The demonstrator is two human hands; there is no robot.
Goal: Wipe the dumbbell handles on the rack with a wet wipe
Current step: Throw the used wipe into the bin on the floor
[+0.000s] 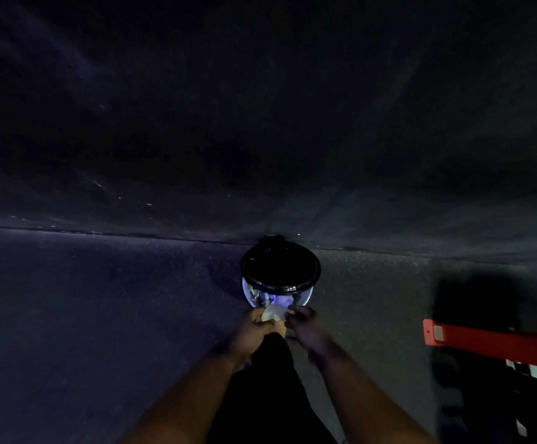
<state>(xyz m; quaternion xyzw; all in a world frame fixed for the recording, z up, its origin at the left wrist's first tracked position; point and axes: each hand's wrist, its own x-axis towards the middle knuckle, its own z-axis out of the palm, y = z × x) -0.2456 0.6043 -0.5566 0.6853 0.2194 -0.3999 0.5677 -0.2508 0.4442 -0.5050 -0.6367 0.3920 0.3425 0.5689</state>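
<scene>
Dark speckled flooring (100, 315) spreads to the left of the round wipe tub (280, 272), and we see nothing standing on that stretch; behind the tub the floor meets a dim wall (260, 123) along a faint seam. The tub itself sits on the floor at the base of that wall, its black lid ring facing us and its clear lower body showing pale folds inside. Just below the tub, on its left side, our left hand (256, 325) has its fingers curled around a pale wet wipe (273, 313), which touches the tub's lower rim. On the tub's right side, our right hand (302, 322) pinches the other edge of the same wipe between thumb and fingertips, so the sheet is held between both hands. Both bare forearms run down from the tub toward the bottom edge, with dark clothing between them. Well to the right of the tub, a red rack bar (491, 342) juts in, with black dumbbell shapes (484, 395) below it too shadowed for us to make out their handles.
</scene>
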